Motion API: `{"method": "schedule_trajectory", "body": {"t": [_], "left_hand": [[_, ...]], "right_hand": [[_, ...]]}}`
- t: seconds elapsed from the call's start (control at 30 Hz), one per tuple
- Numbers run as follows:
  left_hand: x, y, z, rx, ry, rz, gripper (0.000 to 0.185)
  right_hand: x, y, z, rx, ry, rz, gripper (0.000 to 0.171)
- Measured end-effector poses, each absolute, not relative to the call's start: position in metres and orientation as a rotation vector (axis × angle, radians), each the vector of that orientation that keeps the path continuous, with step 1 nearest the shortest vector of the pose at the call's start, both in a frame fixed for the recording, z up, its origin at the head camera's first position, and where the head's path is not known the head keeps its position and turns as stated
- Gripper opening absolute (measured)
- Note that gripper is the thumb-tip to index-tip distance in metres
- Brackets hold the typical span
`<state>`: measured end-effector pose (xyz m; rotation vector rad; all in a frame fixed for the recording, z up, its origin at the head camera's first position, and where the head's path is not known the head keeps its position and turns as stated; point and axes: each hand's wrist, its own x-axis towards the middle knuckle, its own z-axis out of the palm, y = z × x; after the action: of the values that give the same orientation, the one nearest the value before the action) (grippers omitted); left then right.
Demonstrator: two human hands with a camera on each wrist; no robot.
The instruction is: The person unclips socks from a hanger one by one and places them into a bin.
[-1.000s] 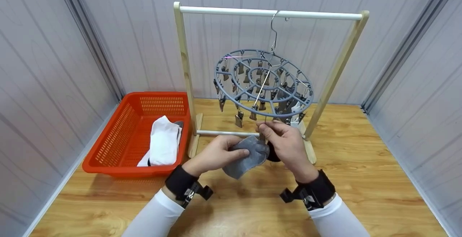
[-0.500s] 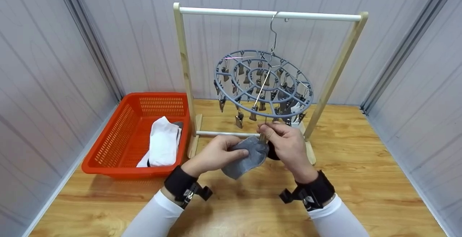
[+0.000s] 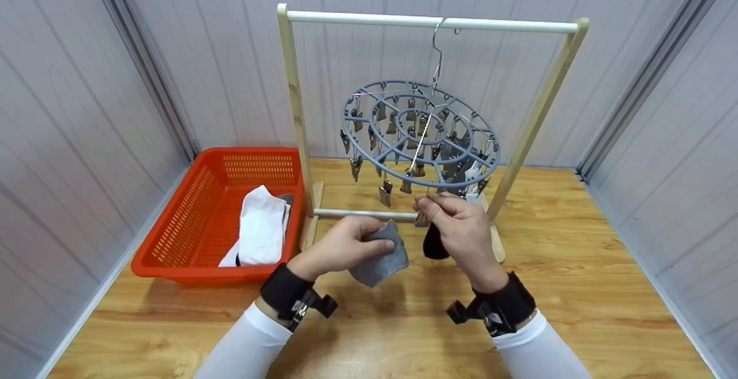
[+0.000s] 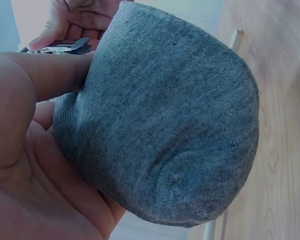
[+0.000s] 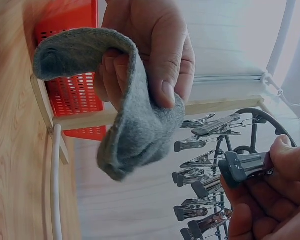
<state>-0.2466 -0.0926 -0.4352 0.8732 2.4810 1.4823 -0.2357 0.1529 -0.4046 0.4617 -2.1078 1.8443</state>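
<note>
My left hand (image 3: 349, 244) pinches a small grey sock (image 3: 377, 268) between thumb and fingers. In the left wrist view the rounded grey knit (image 4: 175, 115) fills the middle. My right hand (image 3: 463, 229) pinches a metal clip (image 5: 246, 167) with grey-brown jaws, hanging from the near edge of a round blue-grey clip hanger (image 3: 438, 185). A gap separates the sock from this clip. Right behind the right hand hangs a black piece of fabric (image 3: 436, 245), partly hidden. Several more clips (image 5: 190, 212) dangle from the rings.
The hanger hooks over the white bar (image 3: 369, 18) of a wooden rack (image 3: 539, 111). Grey (image 3: 455, 157) and white fabric (image 3: 474, 176) hang at its right side. On the left, an orange basket (image 3: 155, 235) contains white socks (image 3: 262, 229) and a darker piece.
The grey sock's edge has come away from the clip, and my left hand has shifted slightly left with it. My right hand still grips the clip, while the hanger has swung slightly.
</note>
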Motion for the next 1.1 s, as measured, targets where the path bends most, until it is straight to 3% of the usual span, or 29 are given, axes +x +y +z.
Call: {"method": "schedule_trajectory", "body": {"t": [0.8, 1.1], "left_hand": [[-0.250, -0.117, -0.423, 0.784, 2.461, 1.449, 0.015], [-0.252, -0.130, -0.418, 0.752, 2.491, 1.463, 0.018]], "right_hand": [[-0.232, 0.149, -0.402, 0.454, -2.193, 1.735, 0.020], [-0.228, 0.149, -0.405, 0.581, -2.155, 1.145, 0.032]]}}
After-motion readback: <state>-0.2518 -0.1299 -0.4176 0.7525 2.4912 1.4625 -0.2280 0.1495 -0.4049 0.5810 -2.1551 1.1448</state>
